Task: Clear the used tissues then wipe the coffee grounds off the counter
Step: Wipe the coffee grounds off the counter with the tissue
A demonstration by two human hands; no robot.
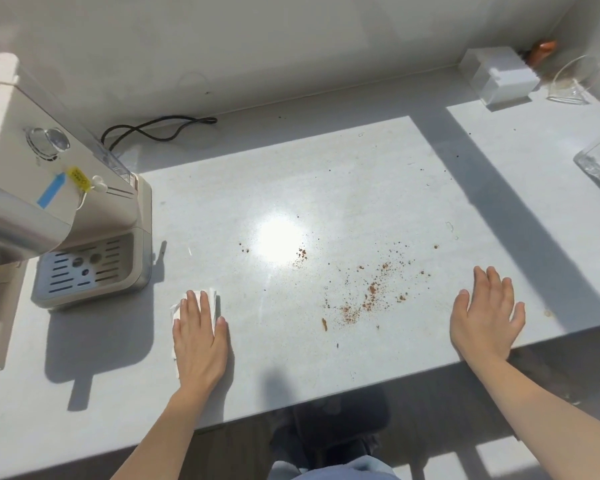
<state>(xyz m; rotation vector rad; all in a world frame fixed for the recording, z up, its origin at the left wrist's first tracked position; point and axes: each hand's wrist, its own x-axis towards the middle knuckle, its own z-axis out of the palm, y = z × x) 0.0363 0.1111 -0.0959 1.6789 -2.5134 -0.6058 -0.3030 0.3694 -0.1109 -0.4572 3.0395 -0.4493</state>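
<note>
Flatly, left hand [200, 336] presses tissue [212, 299] beside coffee machine [66, 209]; right hand [484, 318] lies spread past grounds [368, 296].

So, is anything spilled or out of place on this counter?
Yes. Brown coffee grounds lie scattered on the pale counter between the two hands, mostly nearer the right hand. A few dark specks sit farther back too. The left hand presses flat on a white tissue, so wiping seems not yet done.

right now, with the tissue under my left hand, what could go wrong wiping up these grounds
The coffee grounds lie close to the counter's near edge, so a sweep of the tissue under the left hand could push them onto the floor. Stray specks beside the glare may get missed.
</note>
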